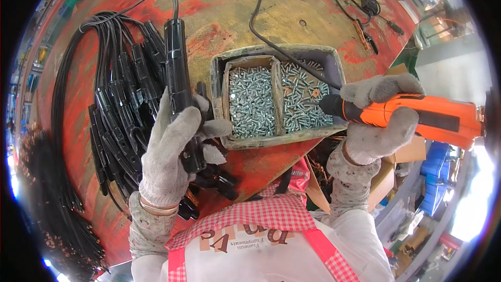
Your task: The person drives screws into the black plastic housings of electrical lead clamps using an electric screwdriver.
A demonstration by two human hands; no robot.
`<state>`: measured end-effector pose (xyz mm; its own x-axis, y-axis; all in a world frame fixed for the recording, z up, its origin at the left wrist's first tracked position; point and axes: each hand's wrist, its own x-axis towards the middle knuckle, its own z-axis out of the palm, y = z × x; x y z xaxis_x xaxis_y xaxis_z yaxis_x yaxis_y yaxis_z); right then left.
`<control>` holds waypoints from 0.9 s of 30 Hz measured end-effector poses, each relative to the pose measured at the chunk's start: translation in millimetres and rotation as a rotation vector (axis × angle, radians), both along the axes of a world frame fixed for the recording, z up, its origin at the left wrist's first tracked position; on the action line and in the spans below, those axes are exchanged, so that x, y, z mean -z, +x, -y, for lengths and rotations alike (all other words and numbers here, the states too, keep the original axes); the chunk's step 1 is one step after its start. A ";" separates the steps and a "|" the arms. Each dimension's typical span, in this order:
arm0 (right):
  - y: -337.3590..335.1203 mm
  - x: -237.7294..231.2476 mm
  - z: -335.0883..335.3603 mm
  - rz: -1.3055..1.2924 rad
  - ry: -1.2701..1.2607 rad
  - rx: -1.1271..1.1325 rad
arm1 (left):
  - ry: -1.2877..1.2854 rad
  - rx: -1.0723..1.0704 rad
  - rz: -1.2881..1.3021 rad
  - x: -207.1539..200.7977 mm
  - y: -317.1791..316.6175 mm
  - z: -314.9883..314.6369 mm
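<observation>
My left hand [172, 151], in a pale work glove, is closed around a long, glossy black plastic casing [178, 68]. The casing stands nearly lengthwise in view, a black cable leaving its far end. My right hand [383, 125], gloved too, grips an orange and black power screwdriver [428, 117]. Its dark nose points left over the right compartment of a screw tray [279, 141]. Silver screws [253, 99] fill both compartments, and a small copper-coloured piece [315, 93] lies among those on the right. Whether the bit touches the screws I cannot tell.
Left of my left hand lies a bundle of similar black casings [122, 109] with cables. Stripped cable ends [57, 214] hang at the far left. A thin cord [255, 13] loops over the worn red table [209, 0] near a small black box [368, 1]. Blue bins [436, 172] stand at right.
</observation>
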<state>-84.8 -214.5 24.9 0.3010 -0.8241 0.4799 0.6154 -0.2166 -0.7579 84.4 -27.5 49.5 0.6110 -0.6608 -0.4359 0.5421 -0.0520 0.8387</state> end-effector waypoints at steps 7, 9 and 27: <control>9.2 18.4 3.9 -0.031 -0.057 0.129 | -0.138 -0.065 -0.240 17.4 0.2 -2.8; 10.8 17.6 2.5 -0.042 -0.030 0.137 | -0.003 0.071 -0.113 19.9 -1.0 -5.4; 62.4 -54.5 -30.4 0.324 -0.072 -0.205 | 0.128 0.239 0.240 41.6 -7.1 -1.6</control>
